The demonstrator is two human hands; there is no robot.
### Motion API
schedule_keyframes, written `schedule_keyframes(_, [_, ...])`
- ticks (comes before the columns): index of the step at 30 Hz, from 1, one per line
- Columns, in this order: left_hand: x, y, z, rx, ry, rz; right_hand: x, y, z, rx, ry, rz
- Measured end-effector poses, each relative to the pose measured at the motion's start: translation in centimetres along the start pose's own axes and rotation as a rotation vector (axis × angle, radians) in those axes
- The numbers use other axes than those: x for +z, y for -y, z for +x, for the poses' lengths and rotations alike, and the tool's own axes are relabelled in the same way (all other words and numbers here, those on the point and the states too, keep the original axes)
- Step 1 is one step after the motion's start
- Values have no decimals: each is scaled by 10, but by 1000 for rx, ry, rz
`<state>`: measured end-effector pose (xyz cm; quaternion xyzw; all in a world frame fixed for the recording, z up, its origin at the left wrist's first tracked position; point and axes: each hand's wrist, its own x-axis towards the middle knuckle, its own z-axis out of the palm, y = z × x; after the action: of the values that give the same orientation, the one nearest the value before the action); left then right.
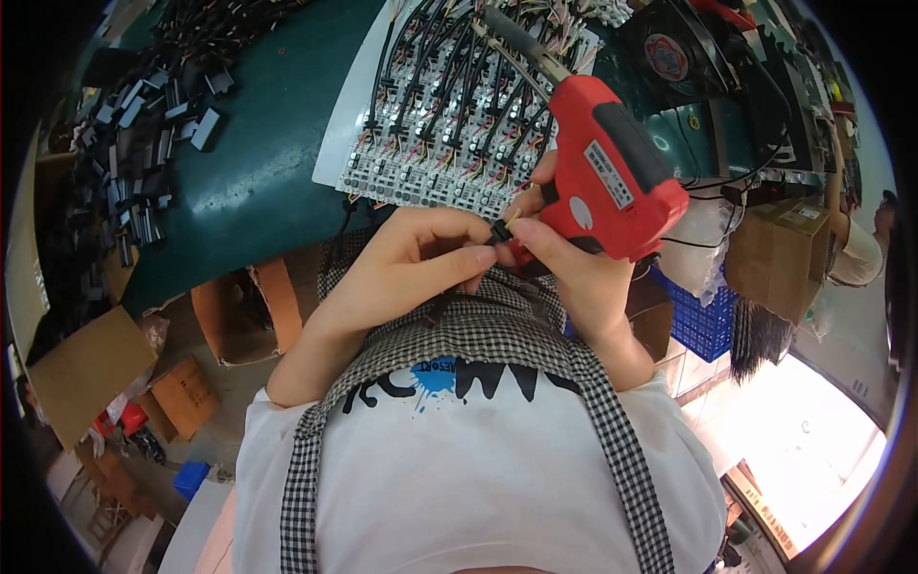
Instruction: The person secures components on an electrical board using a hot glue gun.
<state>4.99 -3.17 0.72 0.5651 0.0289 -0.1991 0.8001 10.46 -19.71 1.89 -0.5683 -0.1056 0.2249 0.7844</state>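
Observation:
My right hand [579, 277] is closed round a red gun-shaped tool [574, 153] with dark grips and a white label. The tool's long metal-and-black front end points away over a panel of small white circuit boards [430, 177]. Between my left hand [402, 258], thumb and fingers pinched, sits a small black connector [499, 231]. My right thumb and fingertips meet it from the other side, near a thin pale wire. Black cables [469, 91] with coloured wire ends run in rows across the boards. Part of the right hand's grip is hidden behind the tool.
Many black plastic housings [143, 105] lie heaped at the left of the green table [253, 124]. A black fan-like device [665, 57] stands at the back right. Cardboard boxes [779, 249] and a blue crate [698, 320] stand at the right; an open carton [244, 311] is below the table edge.

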Motion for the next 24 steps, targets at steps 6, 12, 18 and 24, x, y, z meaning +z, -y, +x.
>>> schedule_keyframes(6, [-3, 7, 6, -75, 37, -202, -4, 1, 6, -162, -210, -100])
schedule_keyframes(12, [-7, 9, 12, -164, 74, -299, -9, -3, 9, -211, -232, -117])
schedule_keyframes(18, [-4, 9, 13, -156, 61, -352, -11, -5, 10, -262, -253, -170])
schedule_keyframes(24, [-6, 2, 10, -130, 6, -174, -14, -4, 8, -277, -243, -221])
